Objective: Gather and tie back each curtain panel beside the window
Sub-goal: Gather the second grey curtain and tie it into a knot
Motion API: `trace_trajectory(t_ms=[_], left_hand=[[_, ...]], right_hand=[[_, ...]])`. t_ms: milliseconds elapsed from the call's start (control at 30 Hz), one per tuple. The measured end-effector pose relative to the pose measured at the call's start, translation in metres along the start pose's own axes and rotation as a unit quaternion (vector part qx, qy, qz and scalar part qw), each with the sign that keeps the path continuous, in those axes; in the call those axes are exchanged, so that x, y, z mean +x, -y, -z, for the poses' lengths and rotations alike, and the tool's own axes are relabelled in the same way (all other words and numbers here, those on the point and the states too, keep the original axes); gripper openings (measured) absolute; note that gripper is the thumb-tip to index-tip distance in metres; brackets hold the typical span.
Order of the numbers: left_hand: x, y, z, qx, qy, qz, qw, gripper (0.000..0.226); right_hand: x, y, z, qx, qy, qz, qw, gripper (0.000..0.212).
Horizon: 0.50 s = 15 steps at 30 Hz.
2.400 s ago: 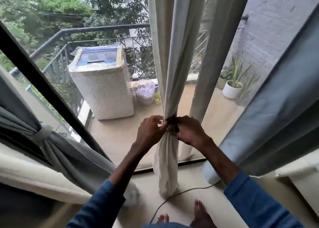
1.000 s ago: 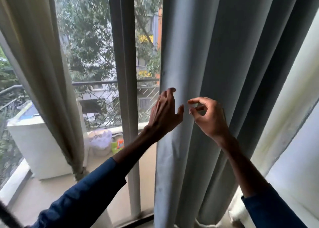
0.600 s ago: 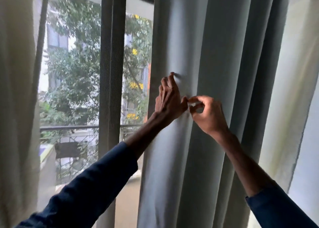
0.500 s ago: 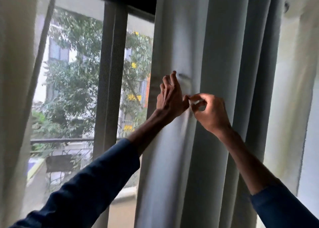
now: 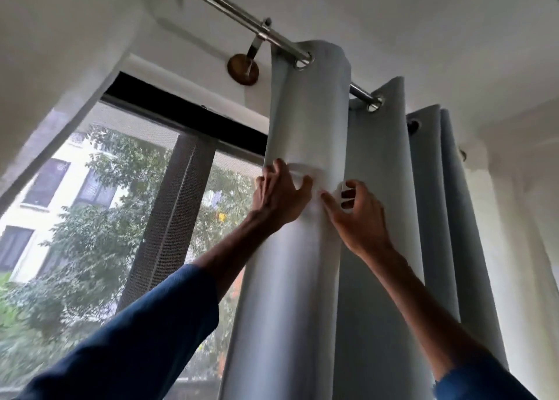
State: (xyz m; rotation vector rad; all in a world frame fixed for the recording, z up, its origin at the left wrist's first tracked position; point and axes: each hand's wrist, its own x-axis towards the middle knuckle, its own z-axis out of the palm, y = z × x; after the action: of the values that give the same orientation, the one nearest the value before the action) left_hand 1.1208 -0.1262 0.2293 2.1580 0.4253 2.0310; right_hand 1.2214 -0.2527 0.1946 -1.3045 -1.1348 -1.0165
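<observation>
Daylight floods in through window on your left, curtain folds softly lit. Your left sleeve sits in shadow. Slight blur throughout, wide-angle bend at edges, building outside washed out.

Steel curtain rod runs way up above the fingers, hung off a bracket on a round wooden wall mount up and to their left. Further left and lower down, there's a leafy tree and a pale building outside.
</observation>
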Motion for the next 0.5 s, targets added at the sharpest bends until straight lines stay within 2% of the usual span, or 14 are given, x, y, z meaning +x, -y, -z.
trace_trajectory(t_ms=[100, 167, 267, 367, 433, 500], left_hand=[[0.031, -0.001, 0.001, -0.011, 0.019, 0.04, 0.999, 0.073], [0.05, -0.002, 0.005, -0.008, 0.022, 0.053, 0.998, 0.074], [0.073, -0.005, 0.011, 0.013, 0.025, 0.056, 0.998, 0.076], [0.087, -0.008, 0.017, 0.047, 0.051, 0.057, 0.996, 0.06], [0.087, -0.015, 0.018, 0.014, 0.108, 0.053, 0.993, 0.054], [0.086, -0.024, 0.016, -0.003, 0.173, 0.054, 0.983, 0.046]], right_hand=[[0.027, 0.012, -0.016, -0.007, 0.01, -0.018, 1.0, 0.084], [0.05, 0.018, -0.023, -0.011, -0.014, -0.024, 1.0, 0.083], [0.08, 0.024, -0.026, -0.021, -0.045, -0.027, 0.998, 0.058], [0.102, 0.021, -0.022, -0.064, -0.063, -0.009, 0.996, 0.034], [0.112, 0.011, -0.014, -0.046, -0.089, -0.017, 0.995, 0.029], [0.119, 0.001, -0.009, -0.042, -0.114, -0.005, 0.993, 0.014]])
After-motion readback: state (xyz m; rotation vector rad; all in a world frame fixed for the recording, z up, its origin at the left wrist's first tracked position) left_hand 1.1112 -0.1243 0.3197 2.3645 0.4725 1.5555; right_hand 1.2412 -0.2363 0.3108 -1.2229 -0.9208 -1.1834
